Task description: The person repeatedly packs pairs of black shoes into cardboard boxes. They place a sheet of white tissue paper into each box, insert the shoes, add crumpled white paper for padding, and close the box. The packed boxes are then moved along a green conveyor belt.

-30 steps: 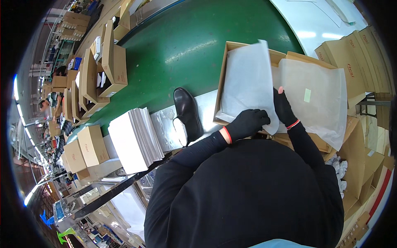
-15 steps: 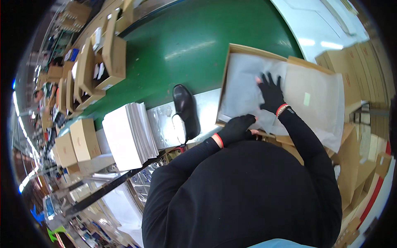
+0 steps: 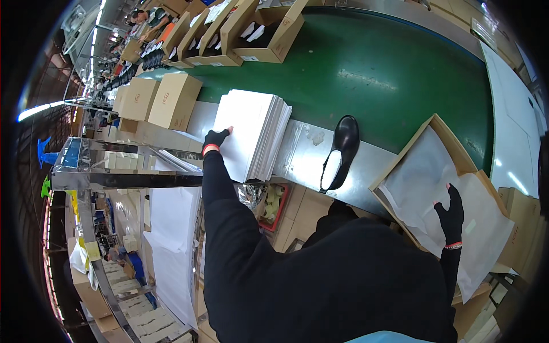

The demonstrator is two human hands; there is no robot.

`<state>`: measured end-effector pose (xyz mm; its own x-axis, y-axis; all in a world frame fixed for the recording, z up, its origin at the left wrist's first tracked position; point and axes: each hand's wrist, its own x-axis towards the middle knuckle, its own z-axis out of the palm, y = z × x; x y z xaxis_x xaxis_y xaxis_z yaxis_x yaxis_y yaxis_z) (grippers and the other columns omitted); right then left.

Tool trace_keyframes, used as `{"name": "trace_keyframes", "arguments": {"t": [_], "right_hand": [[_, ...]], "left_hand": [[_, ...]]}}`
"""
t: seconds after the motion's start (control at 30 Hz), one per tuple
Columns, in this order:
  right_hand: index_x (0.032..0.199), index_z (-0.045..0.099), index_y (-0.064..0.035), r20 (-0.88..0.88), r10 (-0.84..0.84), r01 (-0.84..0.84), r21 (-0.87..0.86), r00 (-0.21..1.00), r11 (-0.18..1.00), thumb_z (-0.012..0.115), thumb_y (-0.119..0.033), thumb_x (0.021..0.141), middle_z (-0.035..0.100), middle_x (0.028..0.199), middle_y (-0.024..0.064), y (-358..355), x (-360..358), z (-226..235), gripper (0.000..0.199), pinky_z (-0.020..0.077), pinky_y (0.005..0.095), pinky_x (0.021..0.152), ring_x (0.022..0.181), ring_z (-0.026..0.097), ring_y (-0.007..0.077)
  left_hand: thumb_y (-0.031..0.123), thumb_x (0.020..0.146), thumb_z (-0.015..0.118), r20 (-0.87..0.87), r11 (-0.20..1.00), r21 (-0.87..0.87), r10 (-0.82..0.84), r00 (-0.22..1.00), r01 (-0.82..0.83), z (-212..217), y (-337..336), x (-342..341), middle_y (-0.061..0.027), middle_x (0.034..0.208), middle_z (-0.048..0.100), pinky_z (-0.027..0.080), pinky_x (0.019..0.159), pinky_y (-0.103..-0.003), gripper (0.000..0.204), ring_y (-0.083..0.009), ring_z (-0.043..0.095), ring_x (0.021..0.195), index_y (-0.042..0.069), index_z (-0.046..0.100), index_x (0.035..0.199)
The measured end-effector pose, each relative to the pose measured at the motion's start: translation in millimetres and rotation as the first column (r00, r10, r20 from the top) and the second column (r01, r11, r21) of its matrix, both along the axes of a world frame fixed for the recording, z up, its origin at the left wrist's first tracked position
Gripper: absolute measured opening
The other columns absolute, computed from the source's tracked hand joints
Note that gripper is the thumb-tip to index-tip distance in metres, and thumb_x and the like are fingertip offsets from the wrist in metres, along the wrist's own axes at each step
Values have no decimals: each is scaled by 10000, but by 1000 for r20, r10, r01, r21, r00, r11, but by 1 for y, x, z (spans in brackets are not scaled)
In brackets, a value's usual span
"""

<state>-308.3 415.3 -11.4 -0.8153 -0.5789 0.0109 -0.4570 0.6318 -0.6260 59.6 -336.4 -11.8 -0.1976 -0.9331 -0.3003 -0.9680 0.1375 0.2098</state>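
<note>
My left hand (image 3: pixel 217 139), in a black glove with bare fingertips, is at the left edge of a stack of white paper sheets (image 3: pixel 246 128). Its thumb reaches over the top sheet, apart from the bunched fingers, and I see nothing lifted in it. On the right, my right hand (image 3: pixel 450 214) is open, thumb and fingers spread, on the pale tissue paper (image 3: pixel 420 166) lining an open cardboard shoe box (image 3: pixel 443 130). The tissue also drapes over the box's near right side. Between stack and box lies a black shoe (image 3: pixel 345 146) with a white insert in its opening.
Several open boxes (image 3: pixel 277 48) holding dark shoes stand on the green conveyor belt (image 3: pixel 400 80). Closed cartons (image 3: pixel 174 102) sit left of the stack on the metal ledge (image 3: pixel 303 148). Below are a metal frame (image 3: pixel 131 182) and a red crate (image 3: pixel 274 208). A person (image 3: pixel 154 23) works far left.
My left hand has left the box's near edge and reached left to the paper stack. The right hand stays over the tissue. The view has swung left.
</note>
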Motion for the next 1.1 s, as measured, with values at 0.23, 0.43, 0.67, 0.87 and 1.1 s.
{"name": "trace_keyframes", "arguments": {"t": [0.23, 0.43, 0.67, 0.87, 1.1], "right_hand": [[1327, 490, -36, -149, -145, 140, -40, 978, 989, 711, -54, 792, 521, 1335, 125, 27, -11, 18, 579, 381, 360, 1048, 1263, 477, 250], [1304, 505, -57, -372, -300, 352, 76, 878, 933, 768, -204, 750, 552, 1275, 133, 80, -3, 19, 631, 392, 390, 997, 1175, 509, 301], [1347, 434, -57, -529, -495, 623, 84, 689, 778, 762, -278, 740, 467, 1351, 197, 163, 15, 2, 725, 338, 471, 1026, 1270, 417, 358], [1342, 420, -18, -551, -648, 828, 161, 526, 537, 770, -330, 718, 465, 1341, 230, 223, 61, 3, 780, 341, 475, 1039, 1259, 410, 403], [1197, 547, -10, -397, -818, 904, 83, 416, 419, 764, -331, 728, 603, 1123, 174, 261, 84, -3, 609, 437, 416, 912, 1059, 557, 339]], "left_hand": [[281, 652, 811, -198, 579, -812, -395, 897, 76, 40, 41, -50, -56, 915, 626, 474, 766, -381, 376, -254, 603, 891, 87, 611, 905], [159, 912, 611, -819, 823, -282, -474, 323, 494, 155, 230, -202, -100, 1074, 628, 488, 835, -310, 360, -192, 604, 946, -20, 533, 1214], [293, 811, 725, -711, 366, -235, -696, 98, 901, 10, 465, -320, -221, 950, 621, 494, 758, -427, 691, -332, 620, 793, -45, 416, 1327], [235, 788, 684, -637, 241, -199, -768, 61, 950, -71, 526, -355, -301, 1012, 616, 489, 807, -457, 687, -429, 608, 921, -47, 394, 1343], [166, 812, 637, -457, 222, -55, -872, 174, 973, -75, 572, -385, -281, 1017, 614, 494, 735, -476, 748, -422, 615, 883, 25, 235, 1427]]}}
